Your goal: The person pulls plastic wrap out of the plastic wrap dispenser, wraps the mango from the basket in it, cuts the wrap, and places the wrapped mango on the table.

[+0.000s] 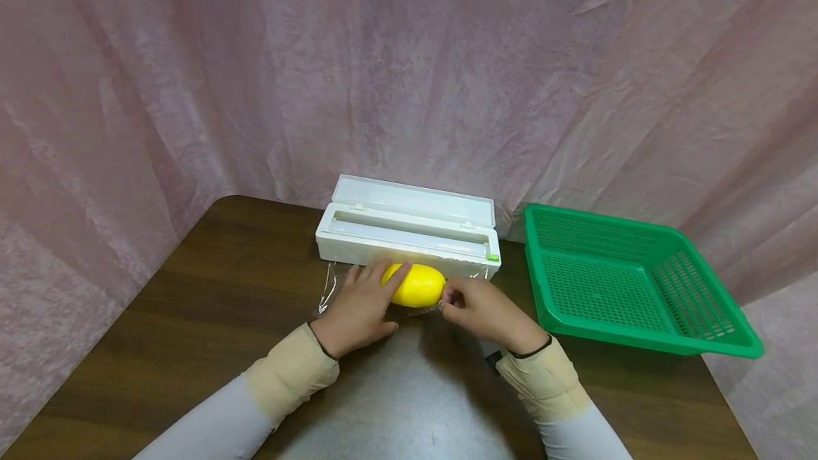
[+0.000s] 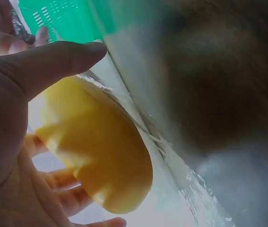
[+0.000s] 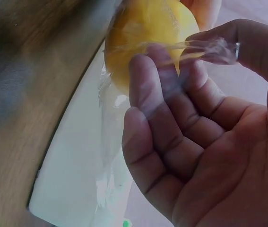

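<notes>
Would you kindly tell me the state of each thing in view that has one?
White box: lid open.
Clear film: creased, bunched where pinched.
Yellow object: partly covered by film.
Green basket: upright, open-topped.
Left hand: touching the yellow object.
Right hand: pinching the film.

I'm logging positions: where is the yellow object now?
In the head view, the yellow object lies below centre, in front of the white box, left hand on it, right hand at its right end.

A smooth yellow oval object (image 1: 420, 286) lies left to right, clear plastic film (image 3: 215, 51) spread leftward and gathered at its right end.
</notes>
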A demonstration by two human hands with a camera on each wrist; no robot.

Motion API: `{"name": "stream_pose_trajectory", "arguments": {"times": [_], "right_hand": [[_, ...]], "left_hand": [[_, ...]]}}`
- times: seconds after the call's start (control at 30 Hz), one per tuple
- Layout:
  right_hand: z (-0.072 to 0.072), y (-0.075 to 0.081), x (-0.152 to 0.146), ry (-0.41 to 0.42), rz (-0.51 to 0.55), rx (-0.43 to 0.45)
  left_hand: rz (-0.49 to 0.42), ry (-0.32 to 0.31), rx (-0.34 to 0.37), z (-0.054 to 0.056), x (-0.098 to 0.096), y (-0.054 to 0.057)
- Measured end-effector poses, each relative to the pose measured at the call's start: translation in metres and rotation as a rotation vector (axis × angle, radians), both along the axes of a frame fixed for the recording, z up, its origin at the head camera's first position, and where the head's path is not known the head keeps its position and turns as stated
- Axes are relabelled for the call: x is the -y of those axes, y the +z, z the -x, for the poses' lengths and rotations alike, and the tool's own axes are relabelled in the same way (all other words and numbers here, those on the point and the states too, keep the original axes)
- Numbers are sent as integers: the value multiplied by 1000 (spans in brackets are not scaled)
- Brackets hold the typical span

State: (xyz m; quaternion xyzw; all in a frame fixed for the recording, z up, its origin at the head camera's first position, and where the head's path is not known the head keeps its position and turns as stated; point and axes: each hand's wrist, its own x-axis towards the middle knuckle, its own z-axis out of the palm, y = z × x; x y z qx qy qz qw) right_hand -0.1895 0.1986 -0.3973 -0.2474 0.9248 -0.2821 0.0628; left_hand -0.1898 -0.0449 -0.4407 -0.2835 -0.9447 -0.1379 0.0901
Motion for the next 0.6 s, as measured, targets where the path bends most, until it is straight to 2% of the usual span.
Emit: {"name": "stream_pose_trajectory", "arguments": {"times": [0.17,0.43,0.6], "right_hand": [[-2,4,0,1,11,-14],[-5,11,0,-12,19,-20],[-4,12,-2,-38,7,-20]], "left_hand": [[17,-2,-56,1,-2,0],[-24,-32,-143,4,-1,-1],[-44,-50,-131,6,2,4]]}}
